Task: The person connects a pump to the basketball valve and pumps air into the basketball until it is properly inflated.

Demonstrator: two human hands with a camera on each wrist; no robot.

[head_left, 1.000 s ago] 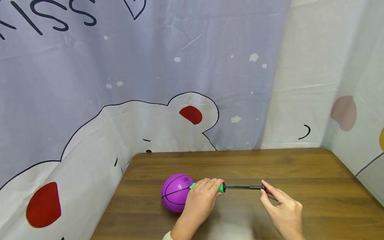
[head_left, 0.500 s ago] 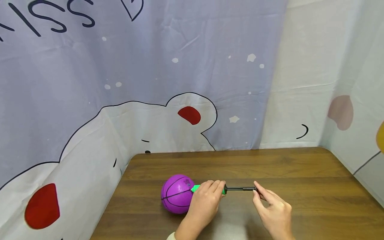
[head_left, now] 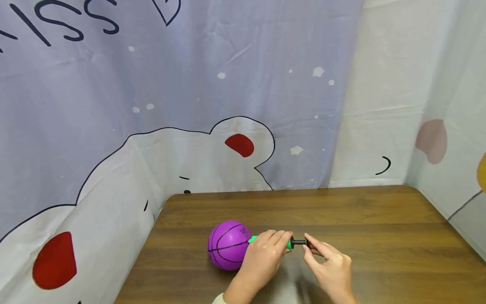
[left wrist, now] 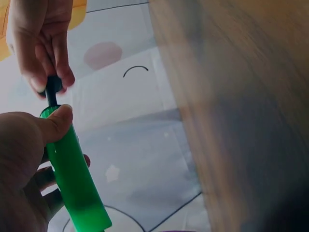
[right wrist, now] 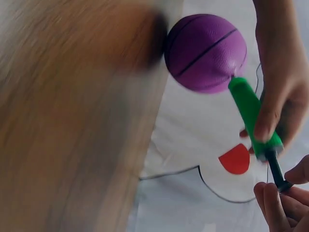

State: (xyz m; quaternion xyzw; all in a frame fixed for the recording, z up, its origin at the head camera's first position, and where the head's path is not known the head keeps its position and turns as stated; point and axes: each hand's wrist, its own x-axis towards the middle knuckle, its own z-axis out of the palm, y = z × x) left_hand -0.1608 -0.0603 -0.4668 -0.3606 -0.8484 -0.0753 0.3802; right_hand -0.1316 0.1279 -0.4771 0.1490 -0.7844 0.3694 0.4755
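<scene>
A purple ball point(head_left: 229, 247) with black lines like a basketball's sits toward the left of the table. From its right side, a green hand pump point(left wrist: 77, 179) extends sideways, its tip meeting the ball in the right wrist view. My left hand point(head_left: 265, 255) grips the green barrel, thumb along it near the black end. With thumb and fingertips, my right hand point(head_left: 329, 266) pinches the black handle point(head_left: 305, 242) at the rod's end. Only a short length of black rod shows between handle and barrel. Part of the barrel is hidden behind the left fingers in the head view.
The brown wooden table point(head_left: 379, 219) has rounded far corners. Behind it and at its sides hangs a printed cloth point(head_left: 296, 105) with white bear shapes, red patches and lettering.
My right hand has moved left, pushing the black rod from far out to mostly inside the barrel. The ball and left hand have shifted slightly right.
</scene>
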